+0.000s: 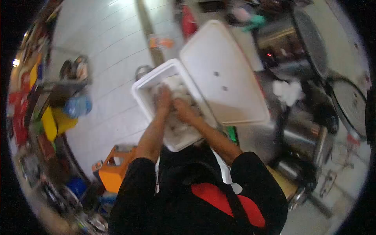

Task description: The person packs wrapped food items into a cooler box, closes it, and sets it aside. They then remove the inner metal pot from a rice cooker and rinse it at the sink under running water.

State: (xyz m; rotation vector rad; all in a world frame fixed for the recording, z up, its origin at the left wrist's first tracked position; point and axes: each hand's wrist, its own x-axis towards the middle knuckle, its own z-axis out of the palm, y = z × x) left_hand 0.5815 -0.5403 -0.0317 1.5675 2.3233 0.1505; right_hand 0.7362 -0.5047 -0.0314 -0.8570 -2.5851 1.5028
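Both hands reach down into a white cooler box (141,102) whose lid (231,78) stands open to the right. Pale, rounded white lumps (176,84) lie inside it; blur hides what they are. My left hand (163,98) is among them on the left side of the box, fingers pointing away from me. Close beside it, my right hand (184,111) touches the lumps near the middle. Motion smears the fingers of both hands, so their grip is not clear.
An orange plastic crate-like item (113,168) stands on the floor to the left, near a yellow object (56,123) and a blue-clear plastic item (78,106). Metal pots (299,135) and a white bundle (288,92) are at the right. Pale floor tiles (113,58) stretch ahead.
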